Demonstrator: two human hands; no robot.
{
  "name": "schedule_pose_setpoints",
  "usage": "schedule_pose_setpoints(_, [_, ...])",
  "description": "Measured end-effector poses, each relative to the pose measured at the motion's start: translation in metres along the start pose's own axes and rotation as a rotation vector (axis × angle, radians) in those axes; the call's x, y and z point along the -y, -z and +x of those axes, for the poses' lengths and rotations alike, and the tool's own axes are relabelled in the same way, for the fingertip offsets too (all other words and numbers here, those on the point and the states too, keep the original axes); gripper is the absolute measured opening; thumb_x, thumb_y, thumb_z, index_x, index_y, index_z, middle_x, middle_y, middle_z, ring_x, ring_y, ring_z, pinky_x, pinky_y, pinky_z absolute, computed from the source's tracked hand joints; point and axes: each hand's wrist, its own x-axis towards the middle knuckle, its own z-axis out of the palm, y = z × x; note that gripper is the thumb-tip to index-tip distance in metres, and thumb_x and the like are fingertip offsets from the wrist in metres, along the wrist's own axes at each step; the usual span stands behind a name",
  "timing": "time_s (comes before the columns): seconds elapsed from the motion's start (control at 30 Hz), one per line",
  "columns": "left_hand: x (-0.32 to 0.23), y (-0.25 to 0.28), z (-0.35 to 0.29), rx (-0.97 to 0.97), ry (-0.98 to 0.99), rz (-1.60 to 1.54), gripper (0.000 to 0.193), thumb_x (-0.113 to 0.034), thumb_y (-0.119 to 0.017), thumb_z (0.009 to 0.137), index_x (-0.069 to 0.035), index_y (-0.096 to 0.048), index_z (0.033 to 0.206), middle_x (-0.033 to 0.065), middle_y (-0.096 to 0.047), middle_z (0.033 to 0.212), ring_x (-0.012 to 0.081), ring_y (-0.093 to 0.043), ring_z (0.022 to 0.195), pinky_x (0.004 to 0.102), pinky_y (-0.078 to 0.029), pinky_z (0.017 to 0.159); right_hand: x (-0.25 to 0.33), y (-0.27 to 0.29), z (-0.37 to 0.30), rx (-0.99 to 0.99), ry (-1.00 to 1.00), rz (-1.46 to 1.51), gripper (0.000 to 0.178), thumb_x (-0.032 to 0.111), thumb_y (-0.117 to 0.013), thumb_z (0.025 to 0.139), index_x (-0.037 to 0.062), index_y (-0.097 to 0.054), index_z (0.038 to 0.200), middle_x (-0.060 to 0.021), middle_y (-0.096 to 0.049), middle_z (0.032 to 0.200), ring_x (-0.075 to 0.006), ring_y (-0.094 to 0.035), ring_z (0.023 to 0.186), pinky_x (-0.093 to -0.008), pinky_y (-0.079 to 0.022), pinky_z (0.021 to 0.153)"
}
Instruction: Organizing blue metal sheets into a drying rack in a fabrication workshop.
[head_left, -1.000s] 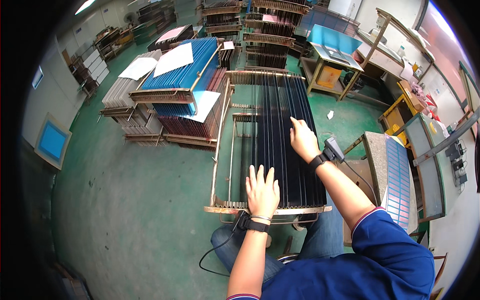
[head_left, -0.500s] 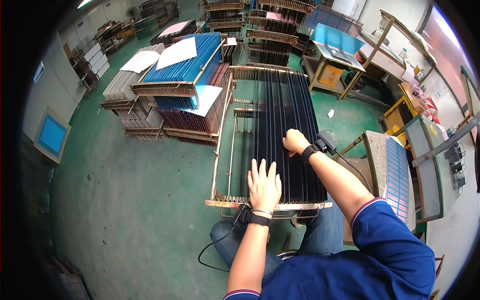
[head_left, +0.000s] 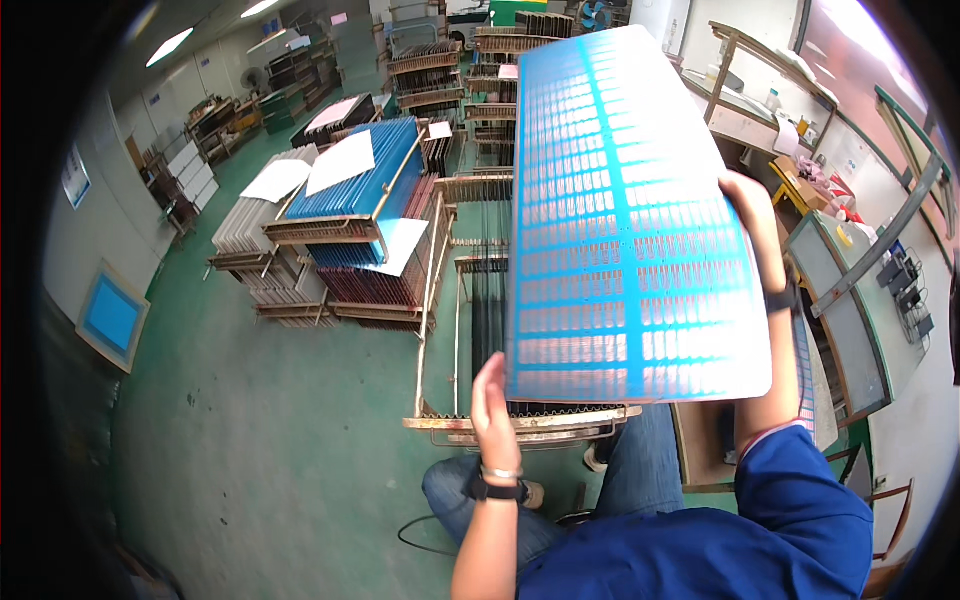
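A large rectangular printed panel point(head_left: 630, 260), silvery with a blue grid, is raised and tilted in front of me above the metal slotted rack point(head_left: 425, 390). My right hand point(head_left: 755, 215) grips its right edge, with part of the fingers hidden by the panel. At the lower left corner, my left hand point(head_left: 492, 410) is upright with its fingers stretched out. It lies right against the panel's edge; whether it bears any weight I cannot tell. Dark panels point(head_left: 488, 310) stand in the rack, mostly covered by the raised one.
To the left stand racks of blue panels point(head_left: 350, 190) with white sheets point(head_left: 340, 162) on top. More loaded racks point(head_left: 425, 75) stand behind. A framed blue screen point(head_left: 110, 312) leans at the far left. On the right are a bench and a green-edged frame point(head_left: 840, 310).
The printed panel has come up into view in my right hand, which has moved up and right. My left hand has shifted slightly left and down from the dark panels and turned edge-on.
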Motion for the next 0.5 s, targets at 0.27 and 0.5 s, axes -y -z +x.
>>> schedule_pose_setpoints(0.27, [-0.045,-0.030,-0.069,0.005,0.222,-0.486,0.033,-0.012,-0.053,0.091,-0.008,-0.046,0.123,0.0042,-0.052,0.119,0.0198,-0.049,0.111,0.0394,-0.040,0.096,-0.028,-0.091,-0.163,-0.013,-0.296,1.121,0.035,0.016,-0.054,0.089,-0.0056,-0.049,0.117,-0.0115,-0.059,0.112,-0.0200,-0.056,0.105,-0.0333,-0.047,0.090])
schedule_pose_setpoints(0.5, [-0.057,0.016,-0.090,-0.074,0.227,-0.310,0.033,-0.009,-0.052,0.091,-0.007,-0.048,0.124,0.0035,-0.055,0.117,0.0178,-0.052,0.106,0.0369,-0.042,0.094,-0.129,0.030,-0.169,-0.545,-0.304,1.141,0.030,0.015,-0.056,0.089,-0.0010,-0.053,0.115,-0.0104,-0.059,0.114,-0.0197,-0.056,0.104,-0.0327,-0.042,0.096])
